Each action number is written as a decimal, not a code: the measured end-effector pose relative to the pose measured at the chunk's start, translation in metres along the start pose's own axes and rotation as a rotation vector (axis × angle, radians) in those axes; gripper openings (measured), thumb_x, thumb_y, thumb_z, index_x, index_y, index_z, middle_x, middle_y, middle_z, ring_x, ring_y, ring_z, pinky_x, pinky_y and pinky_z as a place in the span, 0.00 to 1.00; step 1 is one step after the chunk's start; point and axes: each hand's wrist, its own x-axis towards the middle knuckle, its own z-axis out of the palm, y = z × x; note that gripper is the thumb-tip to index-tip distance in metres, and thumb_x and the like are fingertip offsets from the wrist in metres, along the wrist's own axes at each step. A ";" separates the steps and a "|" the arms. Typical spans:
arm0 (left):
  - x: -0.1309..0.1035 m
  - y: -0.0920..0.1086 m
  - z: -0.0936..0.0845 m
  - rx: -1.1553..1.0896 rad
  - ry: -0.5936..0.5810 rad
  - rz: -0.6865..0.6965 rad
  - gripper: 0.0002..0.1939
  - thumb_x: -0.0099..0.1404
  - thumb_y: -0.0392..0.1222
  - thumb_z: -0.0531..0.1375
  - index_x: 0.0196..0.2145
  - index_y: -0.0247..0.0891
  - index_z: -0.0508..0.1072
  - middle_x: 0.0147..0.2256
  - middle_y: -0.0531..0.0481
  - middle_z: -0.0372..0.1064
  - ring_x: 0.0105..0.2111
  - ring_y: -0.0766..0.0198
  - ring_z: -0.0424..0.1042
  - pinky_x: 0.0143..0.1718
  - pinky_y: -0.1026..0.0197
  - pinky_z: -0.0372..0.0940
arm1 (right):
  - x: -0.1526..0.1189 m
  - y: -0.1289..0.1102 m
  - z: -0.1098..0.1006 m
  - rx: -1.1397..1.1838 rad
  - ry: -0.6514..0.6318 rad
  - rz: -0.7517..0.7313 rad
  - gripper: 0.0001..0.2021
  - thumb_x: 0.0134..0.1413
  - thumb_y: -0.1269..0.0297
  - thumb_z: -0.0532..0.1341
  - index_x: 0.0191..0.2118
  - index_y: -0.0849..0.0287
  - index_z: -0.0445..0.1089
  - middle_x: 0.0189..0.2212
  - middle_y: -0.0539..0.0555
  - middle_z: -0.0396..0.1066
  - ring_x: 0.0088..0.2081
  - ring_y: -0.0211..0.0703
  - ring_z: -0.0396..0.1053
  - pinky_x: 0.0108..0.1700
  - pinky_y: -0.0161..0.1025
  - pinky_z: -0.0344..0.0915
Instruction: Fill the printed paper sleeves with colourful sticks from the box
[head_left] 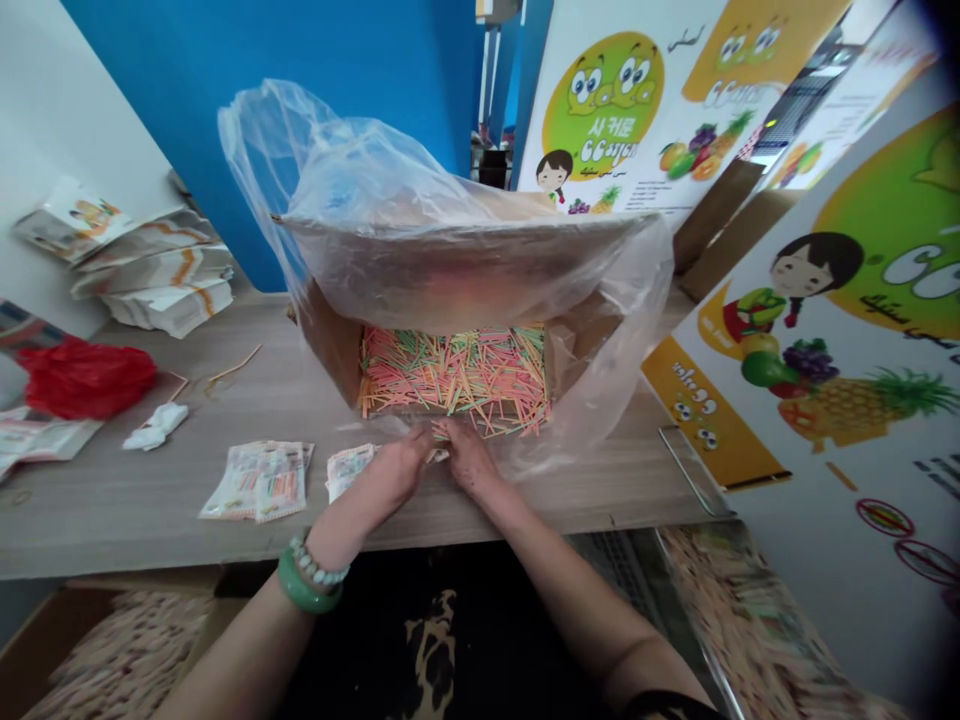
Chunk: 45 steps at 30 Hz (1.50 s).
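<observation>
My left hand [401, 468], with a beaded bracelet and a green bangle [307, 585] on the wrist, meets my right hand [469, 460] at the front of a lined cardboard box. Between them a whitish edge of a small plastic packet [437, 455] shows, pinched by my left fingers. Several thin candy sticks [441, 431] stick out at my right fingertips, close to the packet's mouth. Fingers hide most of both. In the box [334, 335] lies a loose heap of pink, green and yellow candy sticks [457, 370]. Beside my left hand lies a stack of packets [349, 468].
Filled packets [259, 482] lie left on the table [180, 470]. Farther left are a crumpled tissue [156, 427], a red plastic bag [86, 378] and stacked bundles [161, 265]. Clear plastic lining [360, 160] drapes over the box. Large printed cartons [840, 330] stand at right.
</observation>
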 end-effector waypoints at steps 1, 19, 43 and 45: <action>0.000 -0.004 -0.001 -0.085 0.045 -0.016 0.17 0.64 0.25 0.48 0.41 0.36 0.72 0.41 0.42 0.73 0.40 0.58 0.74 0.44 0.57 0.68 | 0.001 0.000 -0.006 0.023 0.028 0.040 0.14 0.54 0.73 0.53 0.43 0.54 0.70 0.39 0.55 0.75 0.44 0.47 0.71 0.51 0.46 0.66; 0.008 0.009 0.035 -1.461 0.175 -0.317 0.19 0.54 0.49 0.69 0.40 0.35 0.78 0.33 0.48 0.76 0.34 0.59 0.72 0.40 0.57 0.66 | 0.012 -0.050 -0.015 0.839 0.148 0.286 0.12 0.52 0.61 0.59 0.43 0.53 0.61 0.30 0.48 0.74 0.26 0.40 0.68 0.30 0.37 0.66; 0.005 0.012 0.013 -1.177 0.466 -0.240 0.09 0.61 0.44 0.63 0.36 0.37 0.78 0.36 0.49 0.76 0.37 0.61 0.72 0.42 0.61 0.65 | 0.005 -0.014 -0.009 0.370 0.090 0.161 0.03 0.52 0.65 0.59 0.31 0.53 0.70 0.30 0.48 0.71 0.35 0.43 0.67 0.41 0.40 0.64; 0.000 0.005 0.013 -1.277 0.500 -0.368 0.10 0.57 0.45 0.67 0.33 0.37 0.77 0.31 0.51 0.75 0.32 0.64 0.70 0.36 0.63 0.64 | 0.004 -0.017 -0.011 0.362 0.099 0.193 0.03 0.50 0.64 0.60 0.32 0.54 0.70 0.31 0.48 0.71 0.36 0.43 0.68 0.42 0.39 0.64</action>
